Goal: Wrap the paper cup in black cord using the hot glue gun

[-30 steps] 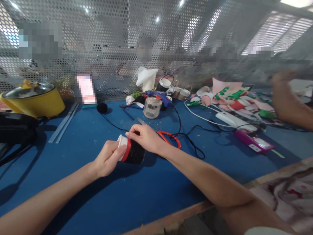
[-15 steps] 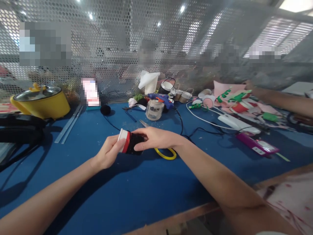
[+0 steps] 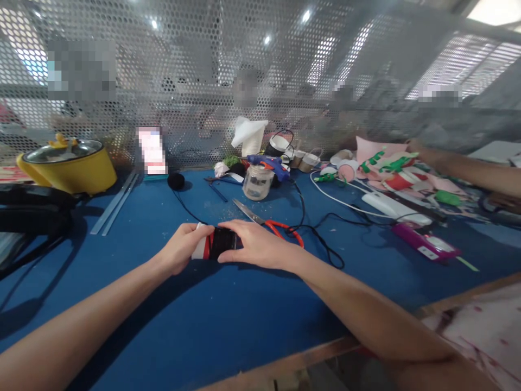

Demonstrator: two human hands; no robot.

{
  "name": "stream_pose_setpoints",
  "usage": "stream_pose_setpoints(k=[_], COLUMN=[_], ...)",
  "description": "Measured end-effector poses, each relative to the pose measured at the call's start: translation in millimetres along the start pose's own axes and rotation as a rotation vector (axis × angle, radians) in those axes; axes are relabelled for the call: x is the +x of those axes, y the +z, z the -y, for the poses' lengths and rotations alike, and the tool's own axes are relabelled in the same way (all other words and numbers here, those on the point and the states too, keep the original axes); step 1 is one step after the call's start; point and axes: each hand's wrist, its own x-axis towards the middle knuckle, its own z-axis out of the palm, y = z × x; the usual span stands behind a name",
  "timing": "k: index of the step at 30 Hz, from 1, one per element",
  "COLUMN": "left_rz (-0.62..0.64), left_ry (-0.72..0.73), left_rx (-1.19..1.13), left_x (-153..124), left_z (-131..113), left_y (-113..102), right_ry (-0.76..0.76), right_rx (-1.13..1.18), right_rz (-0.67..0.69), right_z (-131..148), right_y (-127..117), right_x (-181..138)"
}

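A paper cup (image 3: 221, 243) lies on its side between my hands, low over the blue table. Its rim end is white, then comes a red band, and black yarn covers the rest. My left hand (image 3: 182, 247) is closed around the white rim end, thumb on top. Around the yarn-covered end, the fingers and thumb of my right hand (image 3: 258, 244) grip from the right. A black yarn ball (image 3: 176, 181) sits farther back, its strand running to the cup. Scissors with orange handles (image 3: 251, 213) lie just behind my right hand, blades pointing back left.
Behind the hands stand a clear jar (image 3: 258, 182) and a blue glue gun (image 3: 268, 163). A yellow pot (image 3: 73, 168) and clear strips (image 3: 116, 203) are at left. Cables, a purple device (image 3: 425, 241) and craft pieces lie right, where another person's arm (image 3: 468, 168) reaches in.
The cup has turned more level and dropped slightly, with both hands still on it. My right hand has shifted; the scissors' orange handles now show, and a yellow loop seen before is out of sight.
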Motion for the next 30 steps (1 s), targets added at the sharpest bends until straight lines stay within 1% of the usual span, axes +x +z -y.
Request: stream_pose_setpoints(k=[2,3,5,7,8,9,10,11,14,16,19,23,25,27,29,30], left_rz=[-0.012,-0.016,-0.029,-0.055,-0.064,-0.07,-0.069,-0.065,-0.057,-0.054,-0.054,-0.049,-0.047,-0.055,-0.078,-0.089], left_ry=[0.022,0.038,0.069,0.093,0.107,0.122,0.137,0.148,0.159,0.158,0.154,0.164,0.16,0.15,0.139,0.135], left_rx=[0.037,0.065,0.143,0.24,0.286,0.327,0.362,0.392,0.465,0.488,0.502,0.504,0.493,0.479,0.469,0.465], left_x=[1.4,2.0,2.6,2.7,2.7,2.7,2.6,2.5,1.9,1.3,0.7,0.3,0.4,1.0,2.3,3.1], left_z=[1.4,1.9,2.3,2.1,1.9,1.6,1.2,0.7,-1.4,-3.0,-4.5,-4.3,-3.9,-3.9,-4.1,-4.3], left_y=[-1.2,-1.8,-2.9,-4.0,-4.5,-5.0,-5.4,-5.8,-6.3,-6.5,-6.5,-5.7,-5.4,-5.9,-7.0,-7.7], right_ry=[0.093,0.147,0.215,0.268,0.328,0.412,0.52,0.631,0.717,0.715,0.691,0.593,0.525,0.439,0.315,0.249], right_rx=[0.034,0.045,0.007,-0.12,-0.16,-0.13,-0.012,0.153,0.352,0.416,0.469,0.484,0.485,0.49,0.533,0.582], right_rz=[-0.082,-0.155,-0.371,-0.669,-0.776,-0.816,-0.764,-0.644,-0.463,-0.422,-0.441,-0.569,-0.639,-0.71,-0.73,-0.679], right_z=[-1.0,-3.3,-13.8,-32.4,-43.6,-55.1,-66.1,-75.7,-92.4,-94.3,-92.2,-88.9,-83.3,-72.0,-55.6,-46.3], right_y=[-14.9,-25.6,-50.5,-75.1,-85.4,-93.5,-99.3,-102.8,-101.9,-96.6,-88.2,-80.5,-78.2,-76.0,-73.1,-71.0], right_x=[1.4,3.1,9.1,18.3,23.6,28.9,34.0,38.4,47.0,48.8,49.0,49.0,47.2,41.7,31.8,25.4])
